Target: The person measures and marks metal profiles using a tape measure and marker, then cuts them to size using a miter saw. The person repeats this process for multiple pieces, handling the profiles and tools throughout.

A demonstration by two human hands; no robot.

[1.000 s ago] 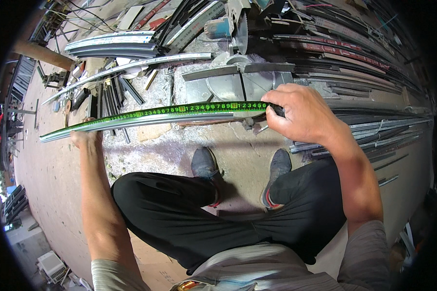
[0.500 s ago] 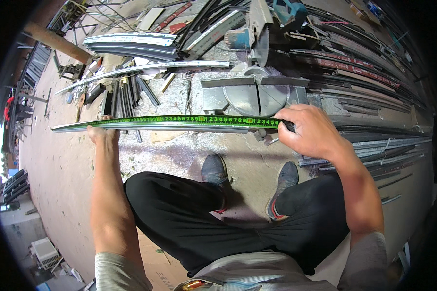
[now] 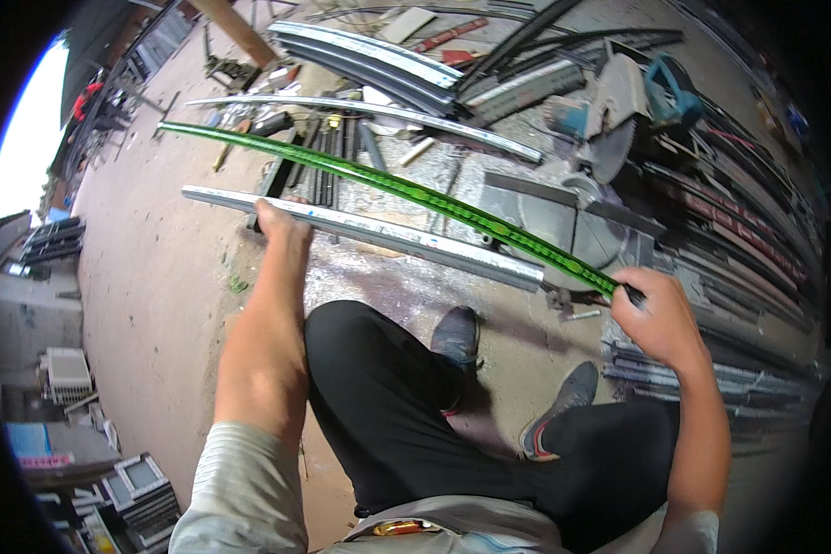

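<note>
Tape measure [image 3: 415, 191], clenched by the right hand [image 3: 657, 314] at frame right, extends to the upper left; below it, the left hand [image 3: 286, 223] grips a similarly slanting metal profile [image 3: 415, 243] left of its middle.

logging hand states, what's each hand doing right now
Left hand: closed, holding the long straight silver metal profile.
Right hand: closed, holding the extended green-and-black tape measure.

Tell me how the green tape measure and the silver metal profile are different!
The tape measure is bright green with dark markings; the metal profile is silvery grey. The tape measure looks longer than the metal profile. The right hand grips the tape measure; the left hand holds the metal profile. Both are long and narrow.
</note>
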